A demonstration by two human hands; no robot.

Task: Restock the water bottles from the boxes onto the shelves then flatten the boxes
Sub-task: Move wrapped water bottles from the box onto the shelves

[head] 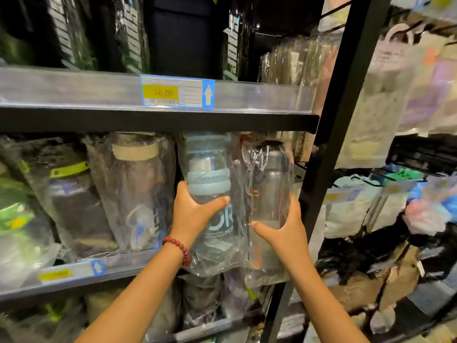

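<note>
My left hand curls its fingers round a blue-capped bottle, my right hand round a grey bottle just beside it, both entering the middle shelf. Neighbouring slots look stocked; no boxes show, so flattening seems undone.

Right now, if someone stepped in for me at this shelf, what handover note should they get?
Left hand: grips the plastic-wrapped clear bottle with the blue lid at its middle.
Right hand: grips the wrapped clear bottle with the grey top beside it.
Both bottles stand at the right end of the middle black shelf, next to the upright post.
Done: wrapped bottles already fill the row to the left.
Left: settle these two, release; the boxes are out of view, so remaining stock and flattening cannot be judged.
</note>
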